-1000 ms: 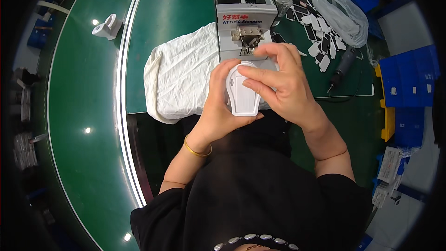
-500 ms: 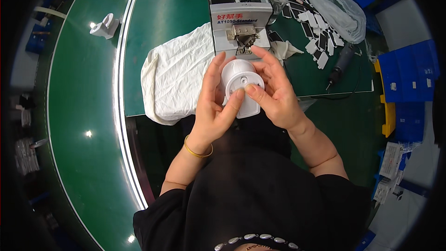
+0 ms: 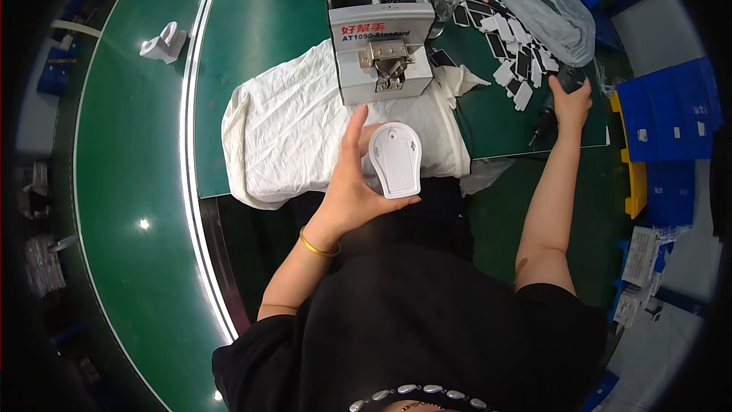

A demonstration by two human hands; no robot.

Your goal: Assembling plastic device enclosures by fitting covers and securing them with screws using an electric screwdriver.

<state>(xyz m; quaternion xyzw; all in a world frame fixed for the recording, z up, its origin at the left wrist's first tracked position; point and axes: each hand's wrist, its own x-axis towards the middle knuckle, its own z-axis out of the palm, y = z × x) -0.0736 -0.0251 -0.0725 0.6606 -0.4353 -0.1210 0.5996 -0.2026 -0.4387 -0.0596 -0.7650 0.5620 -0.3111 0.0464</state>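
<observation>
One white plastic housing (image 3: 396,159) sits upright in the left hand (image 3: 357,183), pinched between the thumb on its near edge and the fingers behind it, flat back panel facing up, held just above the near edge of the white cloth (image 3: 293,133). That grip is pressed onto the part, firm enough to keep it from tipping.

At about two o'clock from the housing, well apart, the right hand (image 3: 570,101) reaches out and wraps around the dark handle of an electric screwdriver (image 3: 550,111) lying near the tabletop (image 3: 259,38) edge; its grip is curled onto the tool, with the tip pointing back toward the person.

At twelve o'clock, just beyond the housing, stands a grey screw feeder box (image 3: 379,27) resting on the cloth. Further round at one o'clock lie scattered small black and white parts (image 3: 509,38) and a clear plastic bag (image 3: 550,8). At ten o'clock, on the far side of a pale strip, a white moulded piece (image 3: 163,43) sits alone. Blue bins (image 3: 667,114) stand at three o'clock.

To do this well, I judge the housing should stay level and steady, panel up, while the screwdriver is lifted cleanly by its handle and brought across without snagging its cord or sweeping the loose parts.
</observation>
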